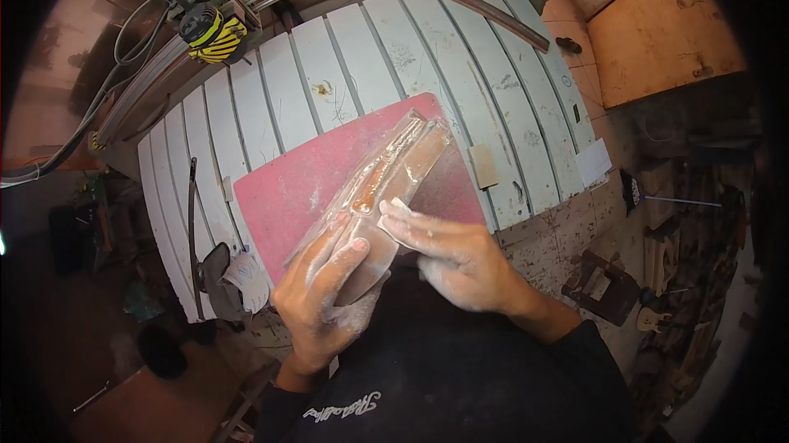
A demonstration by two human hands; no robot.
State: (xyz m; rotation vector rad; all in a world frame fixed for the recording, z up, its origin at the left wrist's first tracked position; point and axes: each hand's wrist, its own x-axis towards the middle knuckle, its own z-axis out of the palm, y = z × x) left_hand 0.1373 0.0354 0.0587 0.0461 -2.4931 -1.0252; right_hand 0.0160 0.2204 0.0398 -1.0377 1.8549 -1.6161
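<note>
A long, brown, dust-covered piece (427,155), apparently wood, lies slantwise over a pink board (288,172). A shiny raised ridge runs along it, and its near end is broad and rounded. My left hand (320,303) is wrapped around that near end, with two fingers lying on its upper face. In my right hand (460,266), a small folded pale sheet (393,228), looking like sandpaper, is pinched between the fingers and pressed against the piece beside the ridge. White dust coats both hands. The right thumb is partly hidden.
Under the board is a white slatted table (362,40). A machine head (214,32) on a metal rail stands at the far left. A brown wooden bar (501,21) lies far right, a tan square (483,165) nearer. A cap (246,279) and a dark rod (194,237) are at left.
</note>
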